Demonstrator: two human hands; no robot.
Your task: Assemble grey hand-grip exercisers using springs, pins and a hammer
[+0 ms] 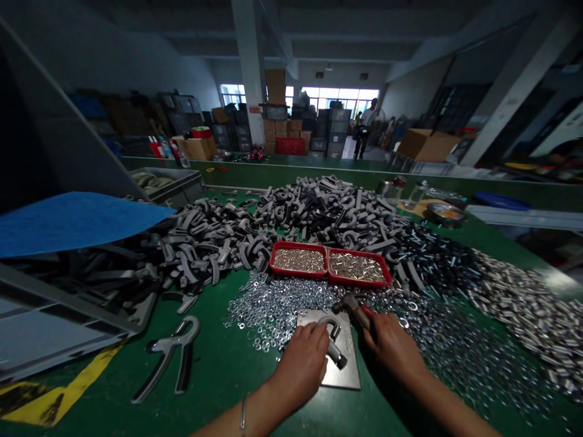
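Fingers [310, 335] clench: left hand [298, 364] a grey U-shaped shackle [331, 328], right hand [392, 347] a metal hammer [350, 305].

Left hand [298, 361], right hand [394, 349] bare; thin silver bangle [243, 415] on left wrist.

You have 2 hands in view, your left hand [298, 364] and your right hand [392, 346], with 1 metal shackle [334, 340], 1 hammer [353, 309] and 1 steel plate [344, 331] at them. You also have 2 red trays [330, 264], 1 bracelet [243, 416], 1 blue sheet [73, 221], 1 loose gray grip [166, 358] and 1 distant person [364, 127]. Your washers [277, 309] are too many to count.
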